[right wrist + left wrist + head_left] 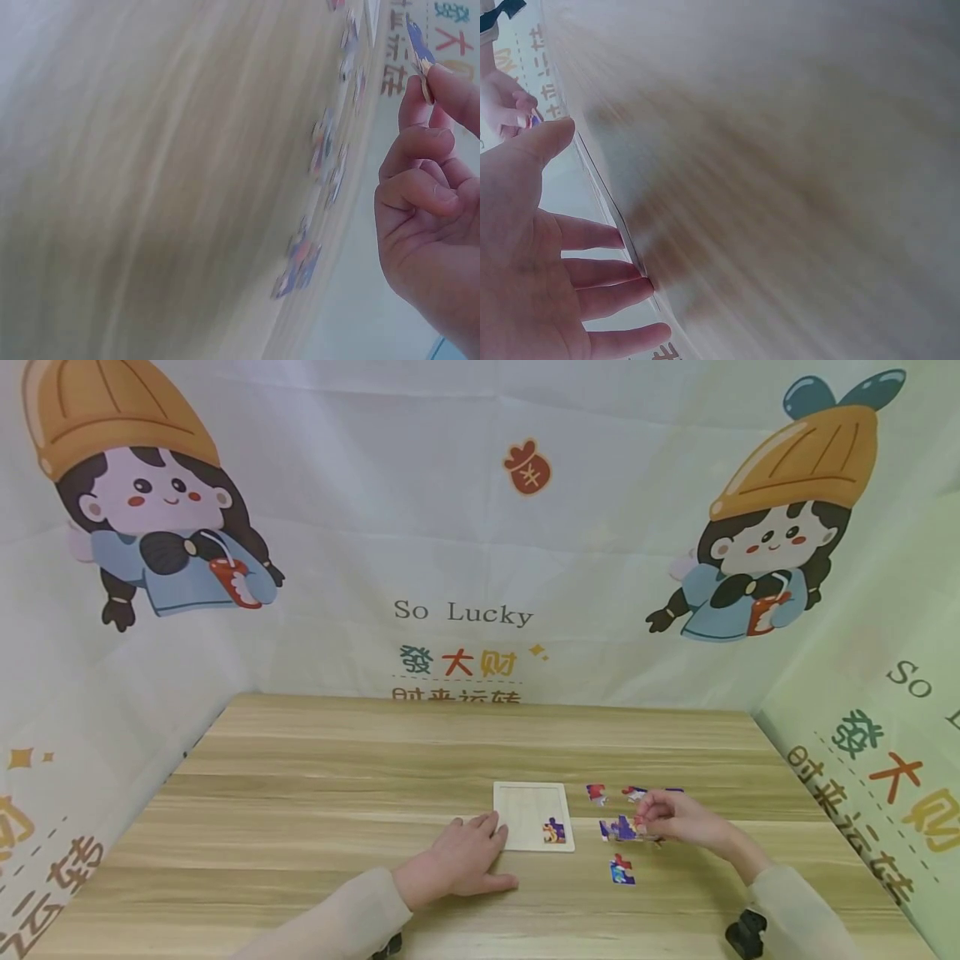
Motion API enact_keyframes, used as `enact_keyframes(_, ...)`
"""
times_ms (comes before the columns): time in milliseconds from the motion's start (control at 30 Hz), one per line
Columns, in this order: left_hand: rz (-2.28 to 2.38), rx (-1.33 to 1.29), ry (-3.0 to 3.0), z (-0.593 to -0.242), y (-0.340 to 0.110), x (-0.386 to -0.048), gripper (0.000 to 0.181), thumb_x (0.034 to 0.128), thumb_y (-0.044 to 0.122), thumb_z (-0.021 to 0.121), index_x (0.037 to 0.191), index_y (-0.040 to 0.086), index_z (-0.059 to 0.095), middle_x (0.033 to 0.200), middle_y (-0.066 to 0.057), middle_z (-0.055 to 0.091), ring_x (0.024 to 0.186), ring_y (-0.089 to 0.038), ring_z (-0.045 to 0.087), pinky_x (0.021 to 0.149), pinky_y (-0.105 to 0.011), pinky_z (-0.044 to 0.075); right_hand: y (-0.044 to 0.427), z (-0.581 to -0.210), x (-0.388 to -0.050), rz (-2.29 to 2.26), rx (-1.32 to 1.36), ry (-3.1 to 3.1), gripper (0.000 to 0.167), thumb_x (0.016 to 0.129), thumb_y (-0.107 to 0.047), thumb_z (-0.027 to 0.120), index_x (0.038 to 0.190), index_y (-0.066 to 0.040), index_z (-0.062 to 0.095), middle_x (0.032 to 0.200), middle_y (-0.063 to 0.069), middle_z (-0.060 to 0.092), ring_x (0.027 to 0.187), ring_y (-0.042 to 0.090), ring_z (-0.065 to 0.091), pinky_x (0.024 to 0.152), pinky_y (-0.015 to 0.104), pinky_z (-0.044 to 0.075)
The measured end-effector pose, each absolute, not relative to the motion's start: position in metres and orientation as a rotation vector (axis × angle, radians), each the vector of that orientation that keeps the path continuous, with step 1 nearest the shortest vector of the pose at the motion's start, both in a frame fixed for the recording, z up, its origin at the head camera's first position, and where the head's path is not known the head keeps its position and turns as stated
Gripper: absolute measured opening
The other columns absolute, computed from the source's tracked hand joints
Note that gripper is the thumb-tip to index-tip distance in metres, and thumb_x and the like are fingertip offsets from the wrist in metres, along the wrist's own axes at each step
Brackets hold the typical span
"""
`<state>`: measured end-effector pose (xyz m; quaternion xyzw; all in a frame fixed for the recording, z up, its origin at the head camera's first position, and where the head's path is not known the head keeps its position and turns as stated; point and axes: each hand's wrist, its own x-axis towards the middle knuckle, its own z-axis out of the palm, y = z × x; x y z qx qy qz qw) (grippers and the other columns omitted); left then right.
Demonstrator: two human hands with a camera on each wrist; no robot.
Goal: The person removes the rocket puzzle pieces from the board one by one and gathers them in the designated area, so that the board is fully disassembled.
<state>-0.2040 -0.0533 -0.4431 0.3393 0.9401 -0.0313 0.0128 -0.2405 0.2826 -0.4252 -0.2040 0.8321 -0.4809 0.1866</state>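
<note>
A shallow light wooden puzzle tray (525, 814) lies on the table, with one purple and yellow jigsaw piece (554, 832) in its lower right corner. My left hand (467, 858) rests on the table at the tray's left side, fingers spread and fingertips at the tray's edge. Over the loose pieces to the right of the tray, my right hand (686, 820) pinches a jigsaw piece (418, 45) between thumb and index finger. The right wrist view shows it raised above the table, purple-blue with yellow. Some pieces are partly hidden behind the right hand.
Loose jigsaw pieces lie right of the tray: a red and purple one (597, 793), another at the back (633, 793), and a blue and red one (622, 869) nearer the front. A printed cloth (465, 527) hangs around the wooden table (337, 777).
</note>
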Motion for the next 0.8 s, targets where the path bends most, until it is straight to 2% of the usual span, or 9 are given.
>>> enact_keyframes(167, -0.097, 1.053, 2.924, -0.443, -0.053, -0.204, 0.076, 0.0797, 0.063, 0.042, 0.128, 0.005, 0.045, 0.131, -0.016, 0.04, 0.119, -0.026, 0.038, 0.09, -0.047, 0.036, 0.295, -0.426, -0.236, -1.386, -0.55, 2.313, 0.02, 0.081, -0.003, 0.058, 0.094, 0.008, 0.047, 0.079, 0.006, 0.05, 0.07, 0.013, 0.047, 0.057, 0.023, 0.042)
enact_keyframes(367, -0.093, 1.054, 2.922, -0.442, -0.053, -0.204, 0.076, 0.0799, 0.063, 0.042, 0.128, 0.005, 0.045, 0.131, -0.016, 0.04, 0.119, -0.026, 0.038, 0.09, -0.047, 0.036, 0.309, -0.43, -0.231, -1.407, -0.556, 2.268, 0.019, 0.08, 0.001, 0.056, 0.093, 0.01, 0.047, 0.077, 0.005, 0.052, 0.065, 0.009, 0.046, 0.051, 0.019, 0.037)
enact_keyframes(567, -0.088, 1.051, 2.919, -0.442, -0.053, -0.204, 0.075, 0.0799, 0.063, 0.042, 0.128, 0.005, 0.045, 0.131, -0.016, 0.04, 0.119, -0.026, 0.038, 0.09, -0.047, 0.036, 0.321, -0.431, -0.224, -1.444, -0.568, 2.205, 0.021, 0.081, -0.001, 0.056, 0.093, 0.014, 0.046, 0.077, 0.003, 0.052, 0.063, 0.007, 0.046, 0.05, 0.017, 0.037)
enact_keyframes(800, -0.106, 1.06, 2.928, -0.442, -0.054, -0.204, 0.075, 0.0799, 0.063, 0.042, 0.127, 0.005, 0.046, 0.13, -0.016, 0.041, 0.118, -0.026, 0.039, 0.088, -0.047, 0.037, 0.331, -0.435, -0.219, -1.411, -0.542, 2.151, 0.021, 0.08, -0.002, 0.057, 0.091, 0.013, 0.047, 0.075, 0.001, 0.054, 0.058, 0.003, 0.042, 0.047, 0.015, 0.033)
